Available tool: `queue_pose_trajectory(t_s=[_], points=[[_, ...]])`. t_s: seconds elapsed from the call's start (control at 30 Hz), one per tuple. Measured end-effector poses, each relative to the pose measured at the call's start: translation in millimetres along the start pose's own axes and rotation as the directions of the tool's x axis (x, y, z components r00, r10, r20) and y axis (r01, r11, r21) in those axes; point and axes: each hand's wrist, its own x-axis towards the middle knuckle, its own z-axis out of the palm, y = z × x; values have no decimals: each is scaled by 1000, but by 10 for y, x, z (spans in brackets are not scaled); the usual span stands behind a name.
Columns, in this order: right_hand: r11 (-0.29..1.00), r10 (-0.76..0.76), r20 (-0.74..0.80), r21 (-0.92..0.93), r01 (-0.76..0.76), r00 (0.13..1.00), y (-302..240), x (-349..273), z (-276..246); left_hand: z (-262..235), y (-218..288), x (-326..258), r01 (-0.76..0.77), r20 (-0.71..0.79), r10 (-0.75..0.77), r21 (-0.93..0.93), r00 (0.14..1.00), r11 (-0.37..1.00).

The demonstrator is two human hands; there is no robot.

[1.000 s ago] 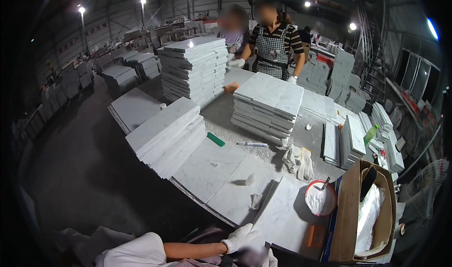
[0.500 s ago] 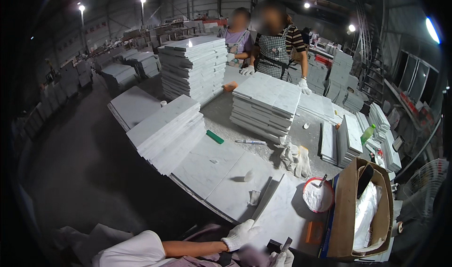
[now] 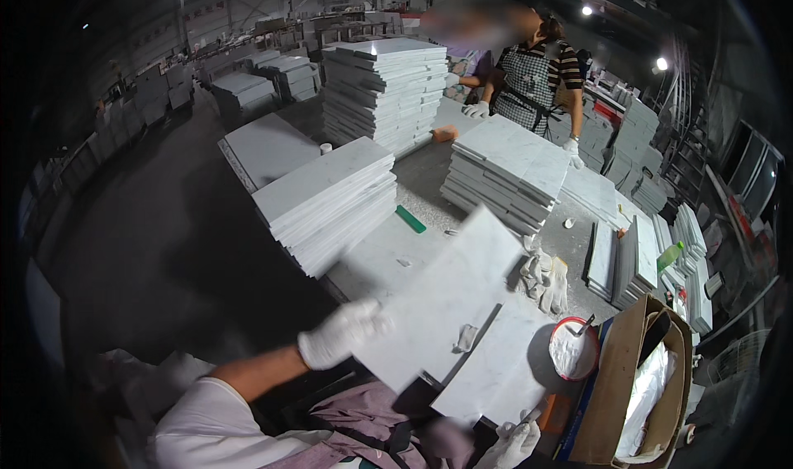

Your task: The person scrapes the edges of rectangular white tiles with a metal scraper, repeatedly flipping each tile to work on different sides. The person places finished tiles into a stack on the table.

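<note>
From the wearer's head, we look through one wide fisheye, down and forward across the desk [image 3: 580,256], its near edge close below us.

Left hand [image 3: 345,333] is sitting higher than right hand [image 3: 510,446]

The left forearm [image 3: 263,374] is slanting up and rightward through the lower left of the frame, showing bare between a pale sleeve [image 3: 202,423] and a white work glove. The left wrist is staying nearly in line with that forearm, as far as I'm seeing. The left fingers are pointing toward the frame's centre, and blur is hiding how tightly they are closing. Down at the bottom edge, right of centre, the right hand is sitting low, also wearing a white glove, its fingers pointing to the upper right. The frame's edge is hiding the right forearm from me.
</note>
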Motion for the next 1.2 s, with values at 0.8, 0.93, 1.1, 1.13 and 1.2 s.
queue_pose_trajectory(t_s=[0.8,0.93,1.1,1.13,1.2], points=[[995,-60,74,86,53,995,659,302,-73,-3145,1023,802,54,-200,-32,104,979,993],[993,-68,80,98,60,994,701,331,15,-3301,1089,821,127,-228,-71,238,971,963],[995,-75,54,75,71,996,676,343,193,-3055,1286,888,314,-380,34,809,924,497],[995,-80,52,64,76,995,659,351,223,-3006,1304,931,333,-376,50,868,925,369],[996,-70,60,62,66,996,656,355,261,-2913,1407,917,373,-379,79,925,922,77]])
